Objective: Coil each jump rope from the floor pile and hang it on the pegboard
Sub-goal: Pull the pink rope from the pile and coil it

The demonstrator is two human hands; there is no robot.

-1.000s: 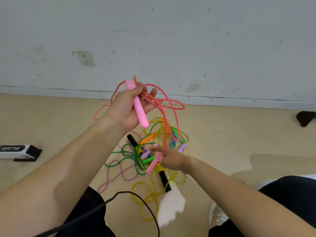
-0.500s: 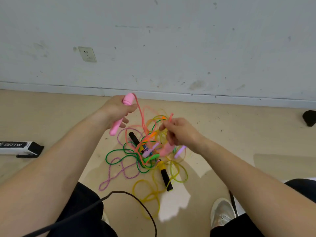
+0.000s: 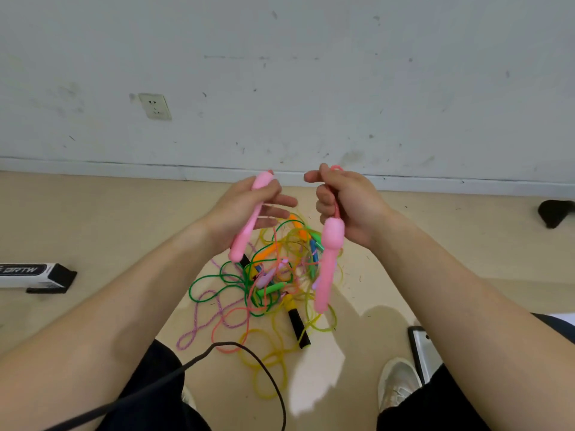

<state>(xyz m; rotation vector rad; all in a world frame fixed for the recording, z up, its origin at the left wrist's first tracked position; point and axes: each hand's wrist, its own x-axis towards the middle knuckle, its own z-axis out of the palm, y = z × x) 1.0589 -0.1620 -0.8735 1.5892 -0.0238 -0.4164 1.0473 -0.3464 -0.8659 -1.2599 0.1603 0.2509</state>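
My left hand (image 3: 239, 209) grips one pink handle (image 3: 249, 222) of the pink jump rope near its top, with the handle pointing down. My right hand (image 3: 348, 206) pinches the pink cord just above the second pink handle (image 3: 328, 265), which dangles below it. The pink cord (image 3: 236, 318) trails down onto the floor. Under both hands lies the tangled pile of jump ropes (image 3: 273, 275) in green, yellow, orange and purple, with a yellow and black handle (image 3: 295, 318) at its near side. No pegboard is in view.
A white wall with a socket (image 3: 154, 106) stands behind the pile. A black and white box (image 3: 34, 276) lies on the floor at left. A black object (image 3: 555, 213) sits at far right. A black cable (image 3: 249, 362) crosses in front of my legs. My shoe (image 3: 396, 384) is at lower right.
Both hands rose and drew level in front of the wall base. My right hand took the cord above the second pink handle, which now hangs free. The loose pink loops dropped to the floor.
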